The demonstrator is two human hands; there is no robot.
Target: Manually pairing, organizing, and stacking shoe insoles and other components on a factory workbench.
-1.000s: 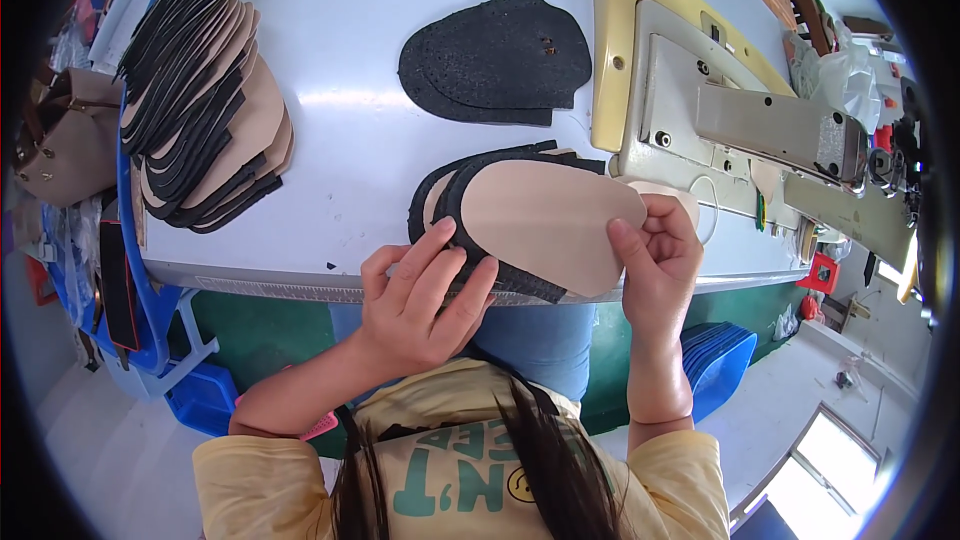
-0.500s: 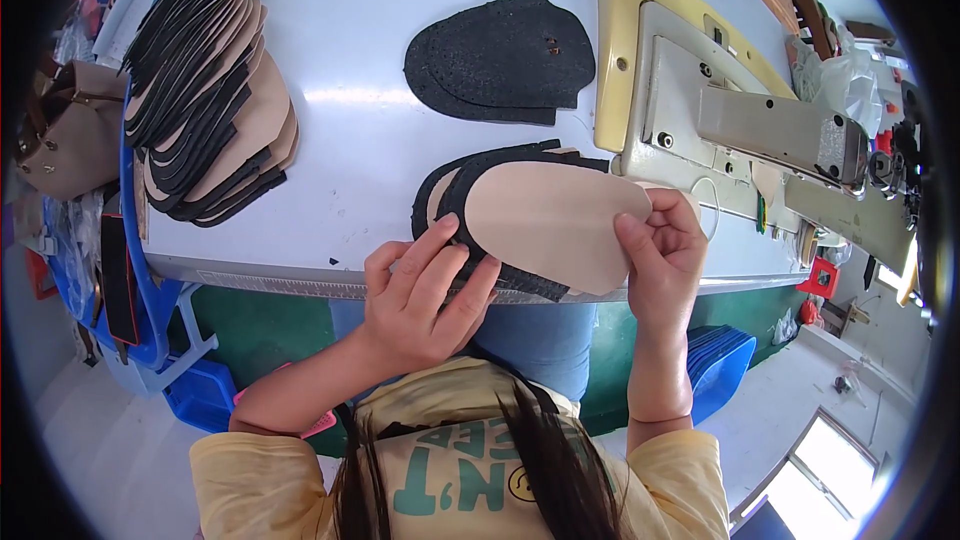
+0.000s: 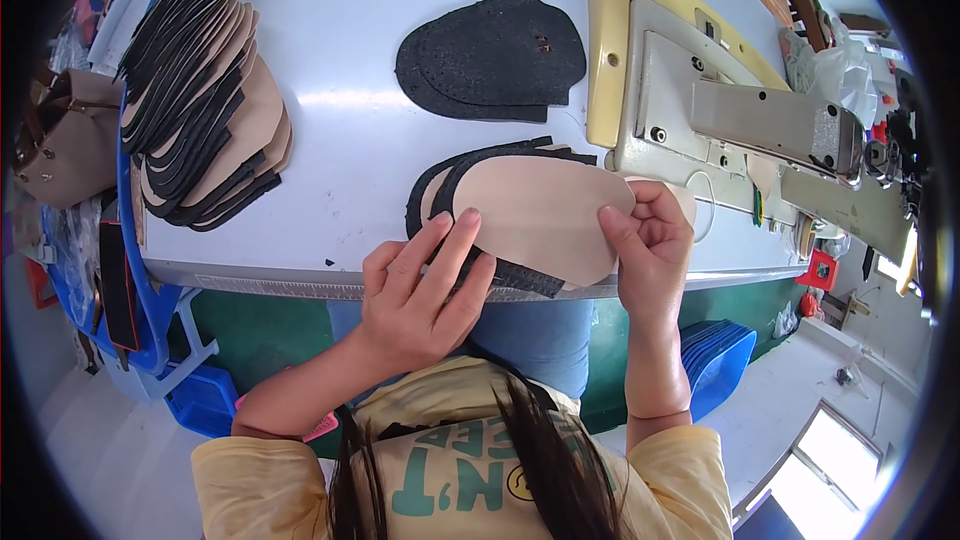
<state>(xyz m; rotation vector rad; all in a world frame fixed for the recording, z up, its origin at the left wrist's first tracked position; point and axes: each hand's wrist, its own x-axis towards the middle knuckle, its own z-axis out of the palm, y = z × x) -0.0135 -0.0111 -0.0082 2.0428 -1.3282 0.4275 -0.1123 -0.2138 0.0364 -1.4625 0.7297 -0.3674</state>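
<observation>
A smooth beige oval piece [image 3: 540, 210], like an insole, lies over black shoe-shaped pieces [image 3: 432, 180] at the table's front edge. My right hand [image 3: 650, 250] pinches its right end between thumb and bent fingers. On its left side rest the fingertips of my left hand [image 3: 425, 290], its fingers spread over the beige edge and the black material; the left thumb is hidden. Part of another beige piece shows behind the right fingers. Farther back lies a black pile of similar pieces [image 3: 490, 55], with a small hole or mark near its right end.
A tall fanned stack of beige and black pieces [image 3: 215, 110] stands at the left. To the right is a sewing machine [image 3: 770, 120] on a yellowish base [image 3: 605, 60]. A metal ruler [image 3: 290, 283] runs along the table's front edge. Blue trays [image 3: 715, 370] sit below.
The left fingertips have slid a little farther onto the beige piece. It now lies slightly farther left over the black pieces, still pinched by my right hand. The whole view has shifted slightly.
</observation>
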